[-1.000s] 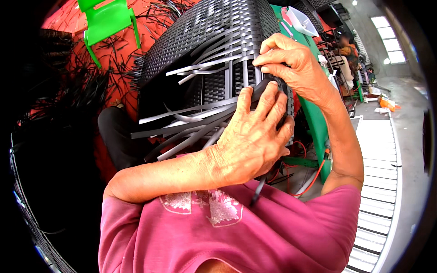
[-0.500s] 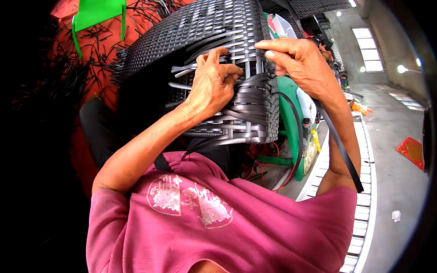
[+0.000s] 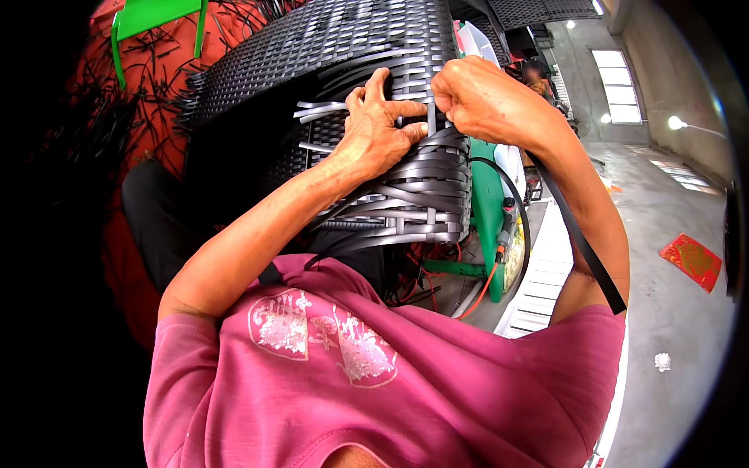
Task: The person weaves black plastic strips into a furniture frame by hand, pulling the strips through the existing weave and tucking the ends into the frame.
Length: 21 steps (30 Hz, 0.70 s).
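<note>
In front of me stands a dark grey woven wicker piece (image 3: 328, 39) made of flat, shiny strips. My left hand (image 3: 378, 129) lies on its woven corner with fingers spread, thumb and forefinger beside an upright strip. At the right edge of the weave, my right hand (image 3: 488, 101) is closed, its fingertips curled against the strips and mostly hidden. A long black flat strip (image 3: 577, 226) runs down from under my right wrist, its end loose by my upper arm. Loose strip ends (image 3: 316, 109) stick out left of my left hand.
A green chair (image 3: 152, 15) stands on the red floor covering (image 3: 168, 74) at the far left, among scattered strip offcuts. Behind the weave's right side are a green frame (image 3: 488, 218) and an orange cable (image 3: 480, 292). A red sheet (image 3: 692, 263) lies on the grey floor.
My right hand has gone from pointing fingers to a closed grip, in against the weave's edge. My left thumb and forefinger have stretched out to the right along the strips.
</note>
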Each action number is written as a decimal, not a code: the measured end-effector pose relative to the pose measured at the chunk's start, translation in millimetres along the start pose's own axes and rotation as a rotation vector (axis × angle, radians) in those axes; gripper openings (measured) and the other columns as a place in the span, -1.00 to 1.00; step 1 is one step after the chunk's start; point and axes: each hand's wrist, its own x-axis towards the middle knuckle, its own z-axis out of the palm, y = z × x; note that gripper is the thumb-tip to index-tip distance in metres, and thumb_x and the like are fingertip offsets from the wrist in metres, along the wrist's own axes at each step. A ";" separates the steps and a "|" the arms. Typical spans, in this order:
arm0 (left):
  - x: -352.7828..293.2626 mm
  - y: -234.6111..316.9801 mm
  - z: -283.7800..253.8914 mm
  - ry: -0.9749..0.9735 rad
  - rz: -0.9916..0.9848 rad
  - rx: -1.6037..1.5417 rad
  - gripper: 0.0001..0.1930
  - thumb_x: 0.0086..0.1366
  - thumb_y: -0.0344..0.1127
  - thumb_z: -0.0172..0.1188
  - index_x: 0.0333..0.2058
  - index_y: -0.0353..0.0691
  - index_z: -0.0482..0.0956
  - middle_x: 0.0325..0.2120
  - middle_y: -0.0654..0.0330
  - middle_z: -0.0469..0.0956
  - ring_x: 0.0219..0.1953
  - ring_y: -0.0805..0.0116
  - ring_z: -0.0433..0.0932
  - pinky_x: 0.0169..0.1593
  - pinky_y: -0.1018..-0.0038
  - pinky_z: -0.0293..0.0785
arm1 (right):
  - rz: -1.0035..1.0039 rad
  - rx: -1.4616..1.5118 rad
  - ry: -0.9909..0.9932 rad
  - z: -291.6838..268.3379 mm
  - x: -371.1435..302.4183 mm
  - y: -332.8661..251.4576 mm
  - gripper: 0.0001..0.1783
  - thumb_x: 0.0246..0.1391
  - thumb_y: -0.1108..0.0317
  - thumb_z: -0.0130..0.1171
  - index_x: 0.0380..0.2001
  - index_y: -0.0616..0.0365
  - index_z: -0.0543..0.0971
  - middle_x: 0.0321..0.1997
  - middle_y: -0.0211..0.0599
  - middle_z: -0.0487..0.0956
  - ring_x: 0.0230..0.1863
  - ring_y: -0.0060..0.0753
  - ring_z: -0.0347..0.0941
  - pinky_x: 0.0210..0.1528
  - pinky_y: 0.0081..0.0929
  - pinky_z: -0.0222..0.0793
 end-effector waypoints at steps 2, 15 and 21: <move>2.4 -1.0 5.2 -0.012 -0.016 -0.040 -0.68 0.13 -0.14 0.28 -0.10 0.06 0.62 0.32 -0.06 -0.13 0.32 -0.12 -0.13 0.31 0.05 -0.06 | -0.009 0.055 -0.058 -1.4 5.5 0.7 -0.88 -0.31 0.51 0.05 -0.67 0.40 0.47 -0.58 0.17 0.46 -0.38 0.20 0.44 -0.30 -0.08 0.34; -30.0 -103.8 -118.2 0.373 -0.393 -0.711 -0.79 -0.05 -0.37 0.22 -0.38 -0.31 0.59 -0.19 0.20 0.51 -0.16 0.35 0.46 -0.01 0.39 0.28 | 0.062 0.262 0.481 21.3 -51.7 23.1 -0.58 -0.08 0.30 0.21 -0.09 0.19 0.52 -0.08 -0.12 0.54 -0.23 -0.20 0.49 -0.11 -0.36 0.40; -61.6 -133.2 -166.5 0.515 -0.373 -0.375 -0.79 0.17 -0.25 0.22 -0.31 -0.27 0.58 -0.46 0.28 0.53 -0.39 0.46 0.51 -0.30 0.53 0.43 | 0.279 1.240 0.314 65.2 -86.9 44.0 -0.56 0.24 0.14 -0.03 0.08 0.15 0.42 -0.13 -0.31 0.57 -0.29 -0.56 0.50 -0.27 -0.62 0.41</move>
